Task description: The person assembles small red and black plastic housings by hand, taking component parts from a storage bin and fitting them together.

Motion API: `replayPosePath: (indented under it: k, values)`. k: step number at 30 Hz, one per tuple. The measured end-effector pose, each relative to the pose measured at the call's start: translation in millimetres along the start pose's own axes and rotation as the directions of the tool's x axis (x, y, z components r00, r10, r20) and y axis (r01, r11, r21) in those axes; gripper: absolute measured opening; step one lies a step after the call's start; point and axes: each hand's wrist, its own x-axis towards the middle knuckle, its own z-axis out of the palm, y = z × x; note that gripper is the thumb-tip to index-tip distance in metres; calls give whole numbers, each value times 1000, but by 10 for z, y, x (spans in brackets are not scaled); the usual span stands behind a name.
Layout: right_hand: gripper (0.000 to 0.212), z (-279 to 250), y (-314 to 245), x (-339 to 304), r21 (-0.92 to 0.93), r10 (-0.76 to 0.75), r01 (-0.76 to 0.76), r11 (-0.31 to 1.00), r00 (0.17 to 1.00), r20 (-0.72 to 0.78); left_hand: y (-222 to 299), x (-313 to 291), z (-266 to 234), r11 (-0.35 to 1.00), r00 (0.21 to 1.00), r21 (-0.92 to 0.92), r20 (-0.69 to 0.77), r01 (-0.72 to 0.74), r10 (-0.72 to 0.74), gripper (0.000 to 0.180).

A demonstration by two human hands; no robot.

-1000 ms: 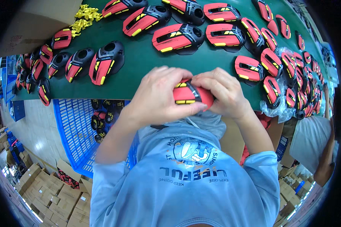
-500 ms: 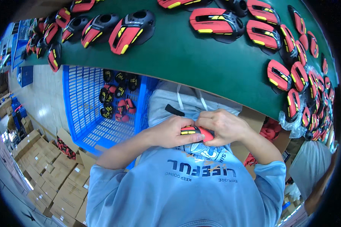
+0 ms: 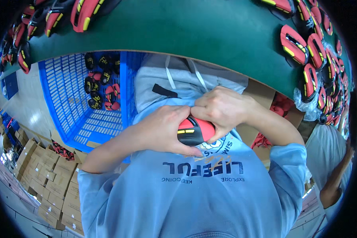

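Close in front of my belly, both hands hold a red-and-black curved plastic shell (image 3: 198, 130) with yellow marks on its side. My left hand (image 3: 164, 127) is closed round its left end, with the thumb along the near black edge. My right hand (image 3: 223, 110) grips the red right end, fingers bent over the far side. The fingertips of both hands meet at the top of the shell and partly hide it.
A green table (image 3: 186, 37) spans the far side, with similar shells (image 3: 294, 45) crowded at its right and far left. Beyond my left arm stands a blue crate (image 3: 81, 137) holding several black and red pieces. Cardboard boxes (image 3: 35, 170) fill the lower left. A person's arm (image 3: 335, 180) shows at the right.
The shell has been turned, so more of its black end and red top shows. My hands have risen slightly in the picture. The view has shifted, showing less of the table.
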Motion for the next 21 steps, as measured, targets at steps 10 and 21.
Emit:
replayPosePath:
  k: [10,21]
  values:
    - [48,161,56,-47,248,-71,82,965,996,-54,-21,-5,50,995,997,-78,43,-67,71,74]
    - [36,185,141,-84,266,344,-242,933,816,-464,-99,-99,-70,918,807,339,-472,-205,355,90]
